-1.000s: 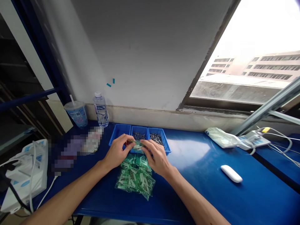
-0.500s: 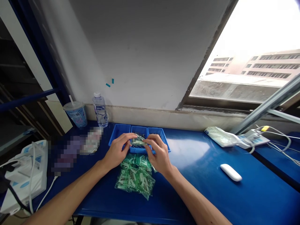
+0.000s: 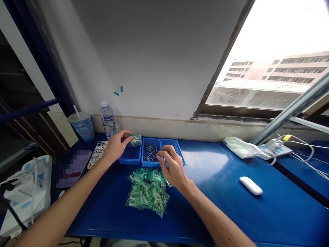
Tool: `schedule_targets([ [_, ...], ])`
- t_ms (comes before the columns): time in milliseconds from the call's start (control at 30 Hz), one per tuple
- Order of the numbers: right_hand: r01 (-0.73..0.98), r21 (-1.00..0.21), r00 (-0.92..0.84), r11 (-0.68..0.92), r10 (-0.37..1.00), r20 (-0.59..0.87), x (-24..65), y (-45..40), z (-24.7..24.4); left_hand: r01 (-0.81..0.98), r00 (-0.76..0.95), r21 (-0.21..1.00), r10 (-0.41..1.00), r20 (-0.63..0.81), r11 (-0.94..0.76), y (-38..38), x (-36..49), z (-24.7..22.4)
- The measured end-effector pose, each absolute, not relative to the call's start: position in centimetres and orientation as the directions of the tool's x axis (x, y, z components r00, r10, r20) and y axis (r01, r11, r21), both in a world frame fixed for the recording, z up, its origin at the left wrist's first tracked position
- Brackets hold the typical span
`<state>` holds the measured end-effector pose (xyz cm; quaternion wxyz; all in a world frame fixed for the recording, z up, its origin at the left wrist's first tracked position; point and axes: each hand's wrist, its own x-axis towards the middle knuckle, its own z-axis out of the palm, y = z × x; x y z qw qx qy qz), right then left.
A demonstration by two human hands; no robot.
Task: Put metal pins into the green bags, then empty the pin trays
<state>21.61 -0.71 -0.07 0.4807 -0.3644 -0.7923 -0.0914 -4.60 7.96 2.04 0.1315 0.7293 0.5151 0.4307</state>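
My left hand point(image 3: 117, 145) pinches a small clear plastic bag point(image 3: 134, 140) with green and pale pieces in it, held over the back of the left blue bin point(image 3: 130, 161). My right hand point(image 3: 171, 164) is closed, thumb against fingers, above the edge between the other two bins; whatever its fingertips hold, if anything, I cannot make out. Dark screws point(image 3: 150, 152) lie in the middle blue bin point(image 3: 151, 140). The right blue bin point(image 3: 180, 151) is partly hidden by my right hand. In front of the bins lies a pile of filled plastic bags point(image 3: 147, 192).
A water bottle point(image 3: 108, 120) and a lidded cup with a straw point(image 3: 81, 126) stand at the back left. Near them lie a patterned phone point(image 3: 97, 153) and a power strip point(image 3: 38, 185). To the right are a white case point(image 3: 251, 185) and a tissue pack point(image 3: 240, 146).
My left hand has carried the plastic bag left, from over the middle bin to the left bin's back. My right hand has let go of the bag and stays near the bins.
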Motion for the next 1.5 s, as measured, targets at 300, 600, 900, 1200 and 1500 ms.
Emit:
schedule_targets([
  [300, 0.595, -0.121, -0.528, 0.795, 0.499, 0.687, 21.4, -1.0, -0.2, 0.725, 0.335, 0.383, 0.78, 0.529, -0.572, 7.0, -4.0, 3.0],
  [600, 0.649, -0.108, -0.669, 0.753, 0.633, 0.389, 21.8, -2.1, 0.8, 0.48, 0.709, 0.213, 0.519, 0.477, -0.851, 2.8, -2.8, 2.2],
  [900, 0.695, -0.265, -0.5, 0.669, 0.714, 0.49, 26.0, -1.2, 3.3, 0.293, 0.817, 0.111, 0.309, 0.486, -0.95, 1.1, -0.5, 1.2],
  [1200, 0.824, -0.377, -0.525, 0.423, 0.82, -0.227, 27.0, -2.6, 5.8, 0.27, 0.848, 0.093, 0.282, 0.448, -0.958, 0.7, 0.6, 0.5],
  [1500, 0.923, -0.139, -0.385, 0.359, 0.86, -0.335, 25.4, -3.6, 5.2, 0.231, 0.842, 0.11, 0.255, 0.475, -0.967, 0.5, 0.7, 0.5],
])
